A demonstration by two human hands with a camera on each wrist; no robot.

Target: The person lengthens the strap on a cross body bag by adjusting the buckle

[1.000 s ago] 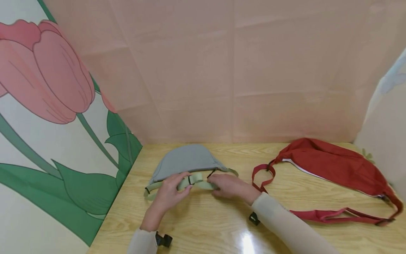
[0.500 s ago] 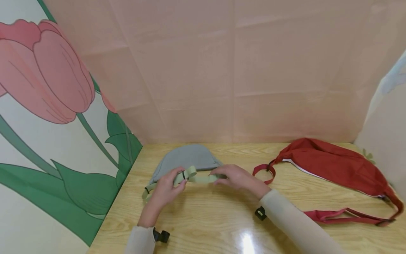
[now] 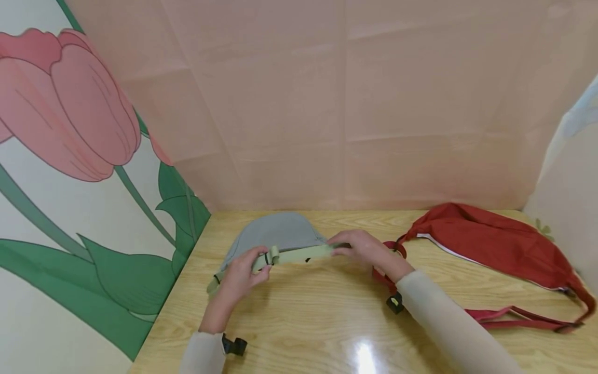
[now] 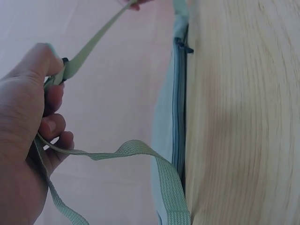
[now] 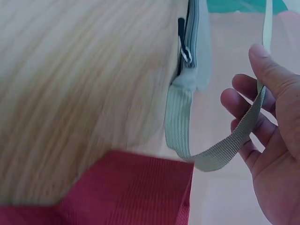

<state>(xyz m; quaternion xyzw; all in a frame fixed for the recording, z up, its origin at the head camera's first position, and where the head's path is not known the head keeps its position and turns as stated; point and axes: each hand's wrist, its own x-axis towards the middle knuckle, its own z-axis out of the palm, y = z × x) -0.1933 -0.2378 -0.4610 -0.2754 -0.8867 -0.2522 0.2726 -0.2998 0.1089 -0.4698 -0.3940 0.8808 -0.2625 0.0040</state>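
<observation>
A grey-blue waist bag [image 3: 280, 228] lies at the back left of the table, its zipper [image 4: 179, 108] along the near edge. My left hand [image 3: 240, 278] pinches its pale green webbing strap [image 3: 299, 254] by the black slider [image 3: 268, 258], where a short loop of webbing sticks up. Loose strap hangs below those fingers in the left wrist view. Farther right, my right hand [image 3: 366, 252] pinches the same strap between thumb and fingers. The length between my hands runs nearly straight, raised in front of the bag. In the right wrist view, slack webbing [image 5: 218, 150] curves from that hand to the bag's end.
A red waist bag [image 3: 486, 244] lies at the back right, its red strap [image 3: 504, 317] spread under and beside my right sleeve. Behind the wooden table [image 3: 299, 322] hangs a pinkish cloth [image 3: 299, 104]; a tulip-printed panel [image 3: 93, 156] stands on the left.
My right hand has moved right and up with the strap, and my left hand slightly left. The strap between them has gone from slack to nearly straight.
</observation>
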